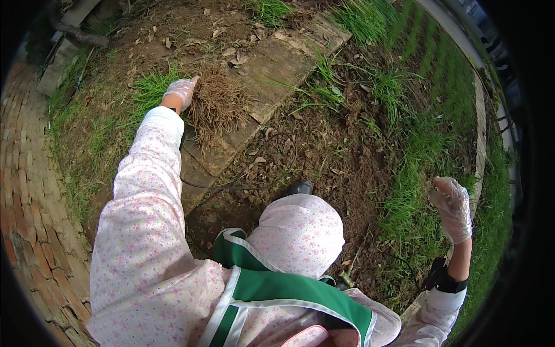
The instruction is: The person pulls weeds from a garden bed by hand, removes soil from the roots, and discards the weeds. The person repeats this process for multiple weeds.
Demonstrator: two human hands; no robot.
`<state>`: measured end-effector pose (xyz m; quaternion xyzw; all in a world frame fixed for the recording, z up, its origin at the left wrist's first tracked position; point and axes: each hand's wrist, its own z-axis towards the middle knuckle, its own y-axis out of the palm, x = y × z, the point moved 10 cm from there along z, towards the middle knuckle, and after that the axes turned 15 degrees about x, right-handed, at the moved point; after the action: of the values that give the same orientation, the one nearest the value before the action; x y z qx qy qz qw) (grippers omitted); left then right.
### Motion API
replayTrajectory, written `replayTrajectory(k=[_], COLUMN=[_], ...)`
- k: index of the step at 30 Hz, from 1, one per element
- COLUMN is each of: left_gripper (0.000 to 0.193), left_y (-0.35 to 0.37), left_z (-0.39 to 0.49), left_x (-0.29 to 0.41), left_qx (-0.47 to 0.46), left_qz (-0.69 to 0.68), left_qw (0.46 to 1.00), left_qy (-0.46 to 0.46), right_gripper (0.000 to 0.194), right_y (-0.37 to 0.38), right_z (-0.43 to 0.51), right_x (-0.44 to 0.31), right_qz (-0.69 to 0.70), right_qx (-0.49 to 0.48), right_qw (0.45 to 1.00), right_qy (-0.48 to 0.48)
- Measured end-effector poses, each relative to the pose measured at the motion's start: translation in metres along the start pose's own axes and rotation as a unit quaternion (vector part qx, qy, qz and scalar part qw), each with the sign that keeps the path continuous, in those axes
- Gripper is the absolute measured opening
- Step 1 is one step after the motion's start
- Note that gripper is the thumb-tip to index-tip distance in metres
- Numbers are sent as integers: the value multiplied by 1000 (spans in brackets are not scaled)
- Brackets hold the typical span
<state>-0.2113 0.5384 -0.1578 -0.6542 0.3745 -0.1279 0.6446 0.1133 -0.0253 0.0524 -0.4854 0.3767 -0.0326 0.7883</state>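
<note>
My left hand (182, 92), in a clear plastic glove, reaches forward to a bundle of grass with its brown roots (219, 102) turned towards the stone slabs. Its fingers look closed on the bundle, whose green blades (154, 89) stick out on the hand's left side. My right hand (452, 208), gloved the same way, is raised at the right above the grass strip (416, 208), its fingers curled; whether anything is between them cannot be told. A dark cable (243, 188) runs over the soil near my knee.
Stone slabs (282, 60) run diagonally ahead, with dry leaves on and around them. Dug soil (360, 173) with grass tufts (388, 91) lies to their right. A brass-coloured fitting (347, 279) is beside my leg. Brick paving (26, 182) borders the left; a concrete edge (480, 130) runs along the right.
</note>
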Motion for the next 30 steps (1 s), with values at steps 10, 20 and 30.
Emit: replayTrajectory(k=[10, 20, 30], left_gripper=[43, 75, 50], left_y=[-161, -132, -37], left_z=[33, 49, 62], left_x=[132, 485, 545], left_qx=[16, 71, 4], left_qz=[71, 6, 114], left_qw=[985, 884, 917], left_qy=[157, 461, 382], right_gripper=[17, 12, 13], right_y=[21, 18, -3], right_z=[-34, -93, -114], right_x=[-10, 69, 111], right_qz=[272, 187, 122], right_qx=[114, 177, 193], right_qw=[947, 950, 947], right_qy=[123, 177, 224])
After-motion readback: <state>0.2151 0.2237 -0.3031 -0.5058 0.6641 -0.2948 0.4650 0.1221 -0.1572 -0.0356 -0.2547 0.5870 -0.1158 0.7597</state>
